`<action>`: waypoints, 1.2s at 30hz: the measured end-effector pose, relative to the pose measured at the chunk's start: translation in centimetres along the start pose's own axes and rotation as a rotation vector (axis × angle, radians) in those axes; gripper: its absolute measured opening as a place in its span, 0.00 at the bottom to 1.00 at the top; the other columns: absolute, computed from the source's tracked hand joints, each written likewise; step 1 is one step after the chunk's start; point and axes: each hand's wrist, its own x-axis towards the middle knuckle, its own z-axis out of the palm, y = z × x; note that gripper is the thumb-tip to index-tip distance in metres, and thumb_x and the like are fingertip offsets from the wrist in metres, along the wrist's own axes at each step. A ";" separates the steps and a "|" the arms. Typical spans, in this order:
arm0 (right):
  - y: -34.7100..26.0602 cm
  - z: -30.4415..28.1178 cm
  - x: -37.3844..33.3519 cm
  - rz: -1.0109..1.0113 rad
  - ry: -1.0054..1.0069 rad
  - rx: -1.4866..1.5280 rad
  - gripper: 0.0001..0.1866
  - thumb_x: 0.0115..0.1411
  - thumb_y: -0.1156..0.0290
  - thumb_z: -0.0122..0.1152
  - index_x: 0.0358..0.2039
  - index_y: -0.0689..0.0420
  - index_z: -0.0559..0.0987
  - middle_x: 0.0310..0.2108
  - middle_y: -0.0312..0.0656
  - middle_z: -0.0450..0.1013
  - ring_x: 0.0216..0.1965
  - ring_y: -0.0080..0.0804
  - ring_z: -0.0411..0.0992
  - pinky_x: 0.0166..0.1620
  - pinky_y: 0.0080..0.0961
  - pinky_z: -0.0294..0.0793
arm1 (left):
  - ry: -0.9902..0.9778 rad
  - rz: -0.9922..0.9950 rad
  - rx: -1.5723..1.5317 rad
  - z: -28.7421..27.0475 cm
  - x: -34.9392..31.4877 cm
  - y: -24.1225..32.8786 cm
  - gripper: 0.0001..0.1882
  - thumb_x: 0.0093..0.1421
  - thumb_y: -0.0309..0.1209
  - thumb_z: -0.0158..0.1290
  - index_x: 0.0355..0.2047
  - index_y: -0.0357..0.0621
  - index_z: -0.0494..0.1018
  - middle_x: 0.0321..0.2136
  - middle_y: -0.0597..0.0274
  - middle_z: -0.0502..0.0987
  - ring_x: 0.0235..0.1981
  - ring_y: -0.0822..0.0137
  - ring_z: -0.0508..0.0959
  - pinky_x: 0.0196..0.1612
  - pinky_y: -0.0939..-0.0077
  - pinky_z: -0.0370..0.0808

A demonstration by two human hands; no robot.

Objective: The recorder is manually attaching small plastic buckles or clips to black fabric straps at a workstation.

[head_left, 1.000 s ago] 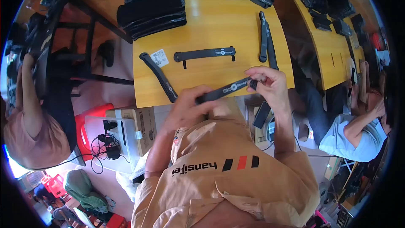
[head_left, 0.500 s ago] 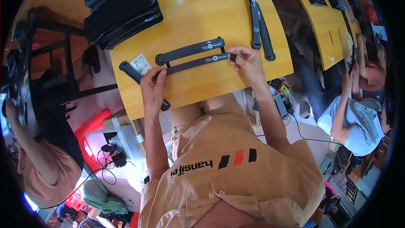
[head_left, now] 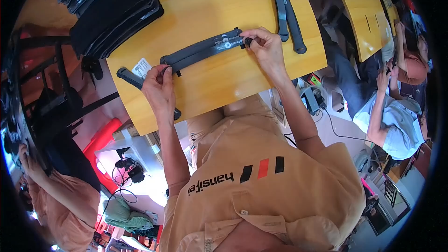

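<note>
A black strap (head_left: 200, 55) with white print is stretched flat between my two hands. My left hand (head_left: 159, 86) pinches its left end, while my right hand (head_left: 266, 52) grips the right end between thumb and fingers. Right along its far edge lies a second black strap (head_left: 193, 50), close enough that the two seem to touch or overlap. Small dark tabs stick out beside both ends. Another black strap (head_left: 130, 78) runs slantwise beneath my left hand, its middle hidden, next to a white printed label (head_left: 141, 68).
A tall stack of black straps (head_left: 116, 14) stands at the table's far left. Two crossed straps (head_left: 290, 21) lie on the right of the yellow table (head_left: 219, 81). Co-workers sit on both sides; a second table (head_left: 354, 14) is at the right.
Both hands have carried the held strap away from me, up against the far strap; a gap lay between them before. The view has shifted slightly.
</note>
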 end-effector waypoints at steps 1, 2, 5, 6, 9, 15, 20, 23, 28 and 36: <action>0.1 -0.1 0.0 0.001 -0.009 -0.017 0.14 0.46 0.89 0.47 0.32 0.65 0.78 0.27 0.37 0.72 0.25 0.17 0.67 0.29 0.13 0.67 | 0.010 -0.009 0.017 0.1 0.0 0.3 0.05 0.54 0.24 0.53 0.30 0.34 0.73 0.17 0.65 0.72 0.18 0.77 0.67 0.23 0.83 0.65; 0.2 -0.1 -0.1 0.006 -0.006 -0.019 0.14 0.46 0.89 0.47 0.32 0.65 0.78 0.27 0.37 0.72 0.25 0.17 0.67 0.29 0.13 0.67 | 0.020 -0.018 0.034 0.2 0.0 0.5 0.05 0.54 0.24 0.53 0.30 0.34 0.73 0.17 0.65 0.71 0.18 0.77 0.68 0.23 0.83 0.65; 0.5 0.1 -0.1 0.067 0.012 0.089 0.14 0.47 0.88 0.48 0.33 0.65 0.78 0.26 0.36 0.72 0.24 0.16 0.67 0.29 0.13 0.67 | 0.046 0.008 0.042 0.4 0.2 0.0 0.05 0.55 0.24 0.53 0.30 0.34 0.73 0.17 0.65 0.71 0.18 0.77 0.68 0.23 0.83 0.66; 1.0 0.1 -0.1 0.051 0.019 0.085 0.13 0.47 0.88 0.48 0.33 0.65 0.77 0.25 0.36 0.72 0.24 0.16 0.67 0.29 0.13 0.67 | 0.043 0.007 0.043 0.5 0.2 0.0 0.05 0.55 0.24 0.53 0.30 0.34 0.73 0.17 0.65 0.71 0.18 0.77 0.68 0.23 0.83 0.66; 1.2 0.4 0.1 0.025 0.041 0.105 0.12 0.47 0.87 0.49 0.33 0.64 0.75 0.23 0.34 0.71 0.23 0.15 0.67 0.28 0.12 0.67 | 0.045 0.036 0.014 0.5 0.2 0.0 0.05 0.55 0.24 0.53 0.30 0.34 0.72 0.17 0.65 0.72 0.18 0.78 0.68 0.23 0.83 0.65; 0.7 0.5 0.2 0.049 0.078 0.063 0.11 0.46 0.86 0.50 0.32 0.63 0.74 0.20 0.33 0.69 0.22 0.15 0.66 0.26 0.12 0.66 | 0.035 0.022 -0.010 0.6 0.2 0.3 0.04 0.55 0.24 0.52 0.29 0.34 0.71 0.17 0.65 0.72 0.18 0.78 0.68 0.23 0.84 0.65; 0.2 0.6 0.3 0.075 0.090 0.051 0.11 0.46 0.86 0.50 0.32 0.64 0.73 0.20 0.33 0.69 0.19 0.15 0.66 0.22 0.13 0.65 | 0.038 0.025 0.027 0.7 0.3 0.6 0.04 0.55 0.24 0.52 0.30 0.33 0.71 0.18 0.63 0.72 0.18 0.77 0.69 0.24 0.83 0.66; 0.1 0.7 0.3 0.103 0.092 0.065 0.10 0.47 0.86 0.50 0.32 0.64 0.73 0.20 0.34 0.69 0.18 0.15 0.65 0.19 0.13 0.65 | 0.056 0.033 0.037 0.8 0.5 0.1 0.05 0.55 0.24 0.52 0.29 0.33 0.71 0.19 0.61 0.73 0.19 0.75 0.70 0.25 0.81 0.68; 0.2 0.9 0.4 0.090 0.109 0.087 0.10 0.47 0.86 0.50 0.31 0.64 0.73 0.19 0.35 0.68 0.16 0.15 0.66 0.16 0.15 0.65 | 0.066 0.040 0.069 0.9 0.5 0.2 0.05 0.55 0.24 0.52 0.29 0.33 0.71 0.19 0.59 0.74 0.19 0.73 0.71 0.26 0.80 0.69; 0.4 1.0 0.4 0.090 0.125 0.069 0.09 0.46 0.86 0.50 0.31 0.65 0.73 0.18 0.36 0.69 0.16 0.16 0.66 0.16 0.15 0.66 | 0.071 0.051 0.086 1.0 0.7 -0.4 0.06 0.54 0.25 0.53 0.28 0.33 0.71 0.18 0.59 0.74 0.18 0.72 0.72 0.26 0.79 0.69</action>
